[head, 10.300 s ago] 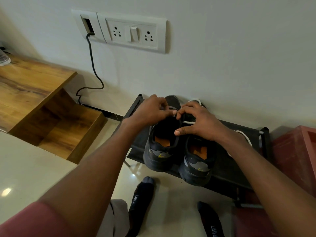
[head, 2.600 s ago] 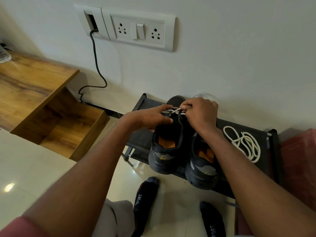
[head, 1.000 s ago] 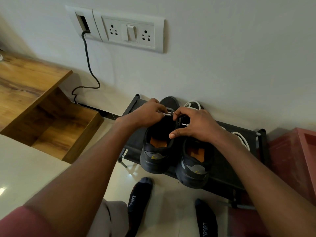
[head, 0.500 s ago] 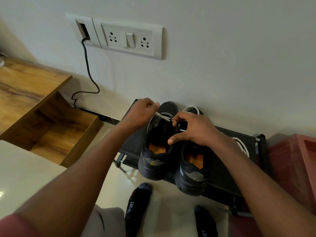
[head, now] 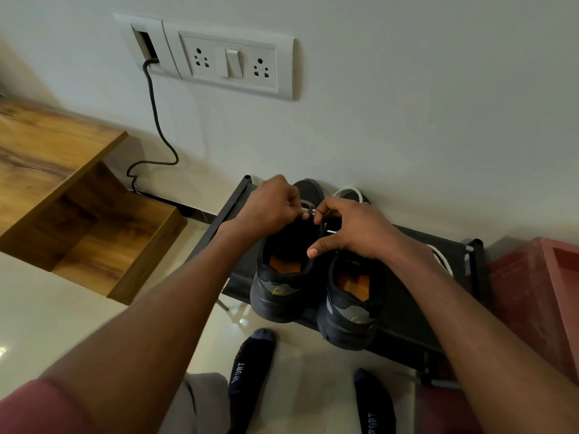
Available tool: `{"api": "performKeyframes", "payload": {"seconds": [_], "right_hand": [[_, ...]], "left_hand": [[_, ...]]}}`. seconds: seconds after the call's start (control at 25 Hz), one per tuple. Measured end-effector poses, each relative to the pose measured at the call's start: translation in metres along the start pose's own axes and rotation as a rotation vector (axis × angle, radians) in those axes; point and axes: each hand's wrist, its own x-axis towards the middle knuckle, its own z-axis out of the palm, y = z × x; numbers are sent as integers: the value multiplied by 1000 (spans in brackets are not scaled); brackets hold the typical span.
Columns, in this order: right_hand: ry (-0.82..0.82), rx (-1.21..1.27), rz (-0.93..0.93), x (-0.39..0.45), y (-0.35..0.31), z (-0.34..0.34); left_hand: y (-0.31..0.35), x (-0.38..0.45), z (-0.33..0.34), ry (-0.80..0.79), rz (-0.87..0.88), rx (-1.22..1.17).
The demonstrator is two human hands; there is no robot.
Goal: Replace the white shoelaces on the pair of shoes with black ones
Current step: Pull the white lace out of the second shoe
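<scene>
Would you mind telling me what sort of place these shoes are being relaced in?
Most likely a room in a home: a low black shoe rack stands against a wall bearing a white socket panel, beside wooden furniture on a glossy tiled floor.

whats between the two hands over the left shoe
In the head view, a short stretch of white shoelace spans the small gap between the left hand and right hand, above the left shoe.

Both hands, left hand [head: 269, 203] and right hand [head: 354, 228], pinched a white lace [head: 305, 210] over the left shoe [head: 282, 292] on a rack [head: 404, 321]
</scene>
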Motion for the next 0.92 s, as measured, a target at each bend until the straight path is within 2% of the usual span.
{"api": "performKeyframes", "payload": {"seconds": [0.04, 0.16, 0.2, 0.24, 0.28, 0.36, 0.44, 0.52, 0.6, 0.8, 0.88, 0.92], "right_hand": [[-6, 8, 10, 1, 1, 0], [-23, 25, 33, 2, 2, -2], [-26, 20, 35, 3, 2, -2], [-26, 10, 37, 3, 2, -2], [-24, -2, 38, 4, 2, -2], [-18, -22, 44, 5, 1, -1], [-22, -23, 46, 4, 0, -2], [-31, -22, 48, 2, -2, -3], [-39, -26, 56, 1, -3, -4], [-39, 2, 70, 2, -4, -3], [-44, -1, 67, 2, -3, -3], [-46, -2, 68, 2, -3, -3]], "left_hand": [[-1, 0, -2, 1, -75, -213], [-11, -4, -17, 116, -374, -1085], [-15, -5, -23, 168, -444, -1313], [-19, -4, -26, 223, -478, -1382], [-20, -4, -28, 269, -470, -1271], [-18, -4, -29, 303, -338, -913], [-14, -5, -27, 217, -187, -656], [-10, -6, -19, 89, -89, -289], [-8, -6, -8, 46, -4, 55], [5, -1, -1, 17, 51, 278], [6, 3, -1, 15, -3, 246], [4, 3, 0, 15, -45, 136]]}}
